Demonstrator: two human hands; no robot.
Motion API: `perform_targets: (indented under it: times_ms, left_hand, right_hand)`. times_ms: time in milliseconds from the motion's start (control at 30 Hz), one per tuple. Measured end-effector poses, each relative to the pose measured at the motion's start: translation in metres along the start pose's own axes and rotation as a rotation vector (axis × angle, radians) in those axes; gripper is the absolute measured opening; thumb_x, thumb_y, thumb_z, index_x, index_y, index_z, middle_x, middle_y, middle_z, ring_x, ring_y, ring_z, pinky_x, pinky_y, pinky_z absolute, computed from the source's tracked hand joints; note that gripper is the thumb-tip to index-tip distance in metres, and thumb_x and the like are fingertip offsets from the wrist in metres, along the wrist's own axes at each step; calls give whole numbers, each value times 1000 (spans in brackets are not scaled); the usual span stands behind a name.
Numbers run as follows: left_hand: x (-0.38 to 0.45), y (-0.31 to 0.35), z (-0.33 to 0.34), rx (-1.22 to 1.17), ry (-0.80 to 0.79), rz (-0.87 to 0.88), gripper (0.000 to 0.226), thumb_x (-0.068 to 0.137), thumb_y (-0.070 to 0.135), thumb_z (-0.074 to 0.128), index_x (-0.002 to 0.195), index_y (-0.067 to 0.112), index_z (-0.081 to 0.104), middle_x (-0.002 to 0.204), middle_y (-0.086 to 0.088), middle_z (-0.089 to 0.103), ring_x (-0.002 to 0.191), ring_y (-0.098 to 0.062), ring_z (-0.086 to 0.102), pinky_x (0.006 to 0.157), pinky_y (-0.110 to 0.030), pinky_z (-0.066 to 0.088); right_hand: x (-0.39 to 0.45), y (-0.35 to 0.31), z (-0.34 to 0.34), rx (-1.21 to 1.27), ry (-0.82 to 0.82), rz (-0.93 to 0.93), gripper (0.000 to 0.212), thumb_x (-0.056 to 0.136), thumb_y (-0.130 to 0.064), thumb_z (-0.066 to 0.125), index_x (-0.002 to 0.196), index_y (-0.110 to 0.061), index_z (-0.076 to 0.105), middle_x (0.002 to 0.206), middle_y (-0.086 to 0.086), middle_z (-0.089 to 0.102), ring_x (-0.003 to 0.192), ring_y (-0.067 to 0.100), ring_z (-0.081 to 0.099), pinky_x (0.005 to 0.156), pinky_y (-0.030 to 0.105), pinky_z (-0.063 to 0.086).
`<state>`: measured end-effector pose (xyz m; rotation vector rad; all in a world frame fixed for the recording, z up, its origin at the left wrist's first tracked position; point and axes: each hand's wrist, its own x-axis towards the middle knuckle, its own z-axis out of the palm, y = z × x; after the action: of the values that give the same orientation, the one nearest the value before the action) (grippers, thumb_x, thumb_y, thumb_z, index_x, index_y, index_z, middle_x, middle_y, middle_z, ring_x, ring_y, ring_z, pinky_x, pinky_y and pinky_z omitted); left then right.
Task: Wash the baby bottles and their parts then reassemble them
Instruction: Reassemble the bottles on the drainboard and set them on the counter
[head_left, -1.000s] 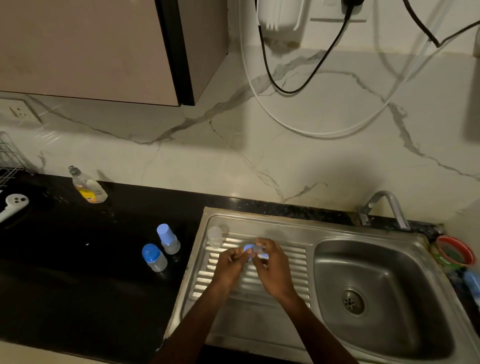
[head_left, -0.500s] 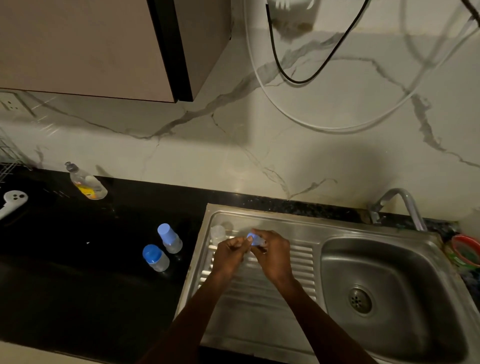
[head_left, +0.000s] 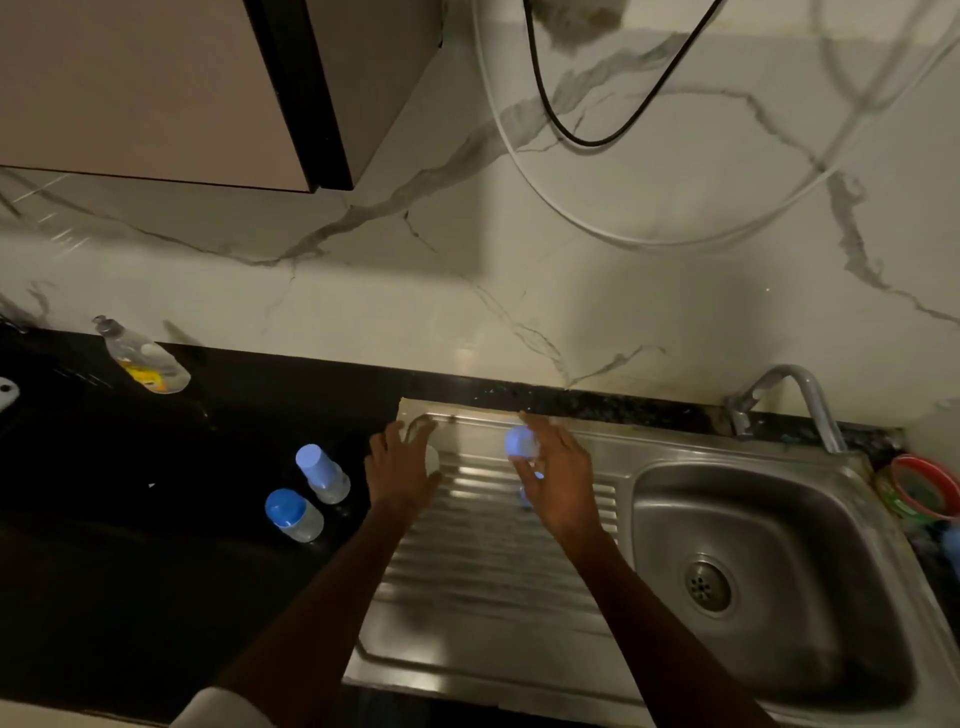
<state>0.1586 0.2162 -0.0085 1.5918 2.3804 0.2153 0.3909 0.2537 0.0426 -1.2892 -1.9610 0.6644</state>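
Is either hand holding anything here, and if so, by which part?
The right hand holds a small blue bottle part at its fingertips; motion blur hides the exact hold. The left hand reaches over a clear bottle on the drainboard; a grip cannot be told.

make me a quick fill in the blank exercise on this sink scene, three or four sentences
1. The two small clear baby bottles with blue caps stand on the ____ countertop.
2. The right hand holds a small ____ bottle part.
3. The left hand reaches over the ridged steel ____ beside the sink basin.
4. The clear dish soap bottle with the yellow label stands against the ____ wall.

Missing words: black; blue; drainboard; marble
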Motion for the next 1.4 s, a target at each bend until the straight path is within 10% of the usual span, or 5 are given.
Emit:
perform_targets:
  times_ms: [167,400,633,833,1400]
  left_hand:
    - [-3,-8,23,-228,-85,96,63,93,30,66,144,44,32,133,-6,53,114,-22,57,88,-35,53]
    - [-12,10,17,-64,180,121,58,94,44,65,146,28,43,149,-8,42,137,-31,41,108,-48,42]
    - [-46,86,-6,-872,-196,55,23,90,46,73,90,23,79,84,6,77,79,-2,70,77,-24,56]
    - [-69,95,-17,-1502,-325,-159,25,96,16,68,111,-3,72,69,2,71,57,-3,63,56,-15,48]
    - [-96,90,-27,-1616,-380,-329,28,89,33,76,111,15,76,99,-1,77,88,-8,74,81,-29,58]
  right_hand:
    - [-20,25,6,166,-6,176,16,78,-10,86,85,-12,71,77,-8,70,73,2,66,66,9,45]
    - [-32,27,5,195,25,277,23,73,-17,89,93,-19,77,81,-19,72,78,-10,66,70,3,42]
    - [-34,15,6,233,78,233,22,80,-34,84,100,-29,79,91,-19,75,83,0,71,77,30,58]
    - [-39,3,-6,245,80,95,21,89,-25,77,109,-32,78,104,-19,70,94,3,69,79,25,58]
    - [-46,-17,-11,270,117,76,10,89,-18,76,96,-24,77,95,-18,74,91,1,68,82,25,55]
